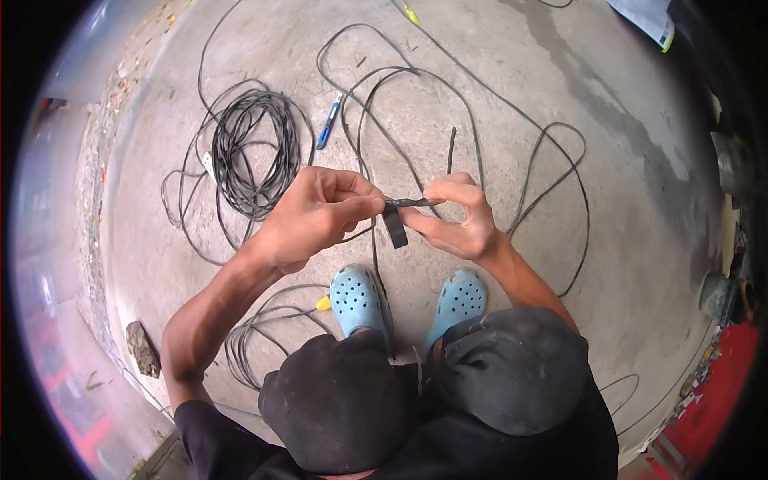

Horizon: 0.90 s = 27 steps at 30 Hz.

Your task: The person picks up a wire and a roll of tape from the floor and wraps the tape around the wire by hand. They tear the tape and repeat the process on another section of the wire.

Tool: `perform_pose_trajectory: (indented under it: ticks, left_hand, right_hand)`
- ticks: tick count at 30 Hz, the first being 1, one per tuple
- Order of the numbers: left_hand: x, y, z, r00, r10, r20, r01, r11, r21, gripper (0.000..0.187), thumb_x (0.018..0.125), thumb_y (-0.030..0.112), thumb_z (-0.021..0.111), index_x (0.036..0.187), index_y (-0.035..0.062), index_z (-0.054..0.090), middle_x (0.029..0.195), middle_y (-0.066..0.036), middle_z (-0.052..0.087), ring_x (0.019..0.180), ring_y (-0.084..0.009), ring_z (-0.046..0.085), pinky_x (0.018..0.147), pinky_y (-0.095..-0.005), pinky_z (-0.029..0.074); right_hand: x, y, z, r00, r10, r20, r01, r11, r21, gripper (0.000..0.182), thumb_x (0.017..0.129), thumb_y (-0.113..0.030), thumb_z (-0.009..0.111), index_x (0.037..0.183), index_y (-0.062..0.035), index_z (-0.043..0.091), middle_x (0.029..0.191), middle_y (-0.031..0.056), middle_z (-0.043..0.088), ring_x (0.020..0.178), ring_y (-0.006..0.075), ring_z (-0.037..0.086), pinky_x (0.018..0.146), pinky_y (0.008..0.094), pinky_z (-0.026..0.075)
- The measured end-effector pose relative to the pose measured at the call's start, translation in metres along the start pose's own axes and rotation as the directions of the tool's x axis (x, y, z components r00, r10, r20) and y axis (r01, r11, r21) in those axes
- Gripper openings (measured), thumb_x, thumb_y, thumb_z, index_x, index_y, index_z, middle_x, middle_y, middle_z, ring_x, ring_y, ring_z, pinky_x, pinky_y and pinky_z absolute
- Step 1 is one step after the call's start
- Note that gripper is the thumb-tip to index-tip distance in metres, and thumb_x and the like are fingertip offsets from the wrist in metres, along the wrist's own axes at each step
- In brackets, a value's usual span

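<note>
Between my two hands runs a black cable [414, 202] with a wrapped, uneven stretch. A short strip of black electrical tape [395, 227] hangs down from it near my left fingertips. My left hand [324, 214] is closed, its thumb and forefinger pinching the cable at the tape. On the other side, my right hand [458, 214] pinches the same cable between thumb and fingers. Parts of the cable inside both grips are hidden by the fingers.
A coil of black cable [258, 156] lies at the left, with loose loops across the concrete floor [512, 56]. Beyond my hands is a blue utility knife [329, 122]. A yellow plug [323, 303] lies beside my light blue clogs [358, 296]. A stone [142, 350] sits at far left.
</note>
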State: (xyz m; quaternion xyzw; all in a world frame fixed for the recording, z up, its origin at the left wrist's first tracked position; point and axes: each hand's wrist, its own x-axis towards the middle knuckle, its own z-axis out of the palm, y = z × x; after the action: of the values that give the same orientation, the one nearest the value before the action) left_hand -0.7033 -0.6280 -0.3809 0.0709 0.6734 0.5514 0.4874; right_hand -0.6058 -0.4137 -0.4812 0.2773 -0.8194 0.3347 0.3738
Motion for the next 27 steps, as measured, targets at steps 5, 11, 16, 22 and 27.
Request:
perform_pose_trajectory:
  ticks: [5, 11, 16, 22, 27]
  left_hand:
    - [0.002, 0.003, -0.002, 0.995, -0.089, 0.036, 0.093, 0.99, -0.108, 0.01, 0.096, 0.01, 0.066, 0.096, -0.0002, 0.066, 0.061, 0.011, 0.041, 0.049, 0.0002, 0.028, 0.044, -0.0226, 0.018]
    - [0.003, 0.003, -0.005, 0.993, -0.106, 0.054, 0.114, 0.981, -0.158, 0.013, 0.094, 0.011, 0.067, 0.096, -0.0014, 0.067, 0.062, 0.008, 0.043, 0.05, -0.0015, 0.03, 0.045, -0.0237, 0.02]
    - [0.005, 0.001, -0.007, 0.991, -0.121, 0.056, 0.13, 0.967, -0.218, 0.013, 0.094, 0.011, 0.066, 0.095, -0.0018, 0.067, 0.061, 0.008, 0.043, 0.05, -0.0025, 0.031, 0.045, -0.0245, 0.021]
    - [0.004, 0.001, -0.011, 0.985, -0.157, 0.076, 0.172, 0.945, -0.279, 0.012, 0.095, 0.012, 0.065, 0.096, -0.0003, 0.066, 0.061, 0.009, 0.041, 0.048, -0.0016, 0.027, 0.044, -0.0245, 0.019]
    - [0.002, -0.003, -0.017, 0.982, -0.169, 0.079, 0.185, 0.931, -0.315, 0.011, 0.096, 0.012, 0.063, 0.095, 0.0012, 0.065, 0.059, 0.01, 0.039, 0.047, -0.0014, 0.026, 0.044, -0.0243, 0.019]
  right_hand:
    - [-0.004, -0.002, 0.005, 0.997, 0.002, -0.072, -0.002, 1.0, 0.008, 0.037, 0.064, -0.002, 0.088, 0.098, -0.0117, 0.078, 0.109, 0.0066, 0.047, 0.087, 0.0203, 0.06, 0.069, 0.0318, 0.054]
    - [-0.006, -0.003, 0.013, 0.988, 0.069, -0.139, -0.06, 0.996, 0.066, 0.035, 0.066, -0.014, 0.094, 0.097, -0.016, 0.078, 0.106, 0.0049, 0.045, 0.084, 0.0188, 0.059, 0.066, 0.0302, 0.055]
    - [0.003, -0.009, 0.014, 0.985, 0.097, -0.142, -0.09, 0.994, 0.058, 0.033, 0.065, -0.023, 0.096, 0.092, -0.0193, 0.077, 0.103, 0.0028, 0.044, 0.082, 0.0188, 0.058, 0.064, 0.0292, 0.054]
    - [0.005, -0.011, 0.022, 0.99, 0.048, -0.134, -0.05, 0.999, -0.009, 0.032, 0.07, -0.01, 0.088, 0.095, -0.0271, 0.08, 0.105, 0.0004, 0.046, 0.085, 0.0204, 0.06, 0.064, 0.0277, 0.054]
    - [0.003, 0.0, 0.032, 0.985, -0.125, -0.118, 0.101, 0.976, -0.192, 0.031, 0.069, -0.006, 0.086, 0.092, -0.0264, 0.078, 0.104, 0.001, 0.05, 0.085, 0.0211, 0.061, 0.062, 0.0271, 0.054]
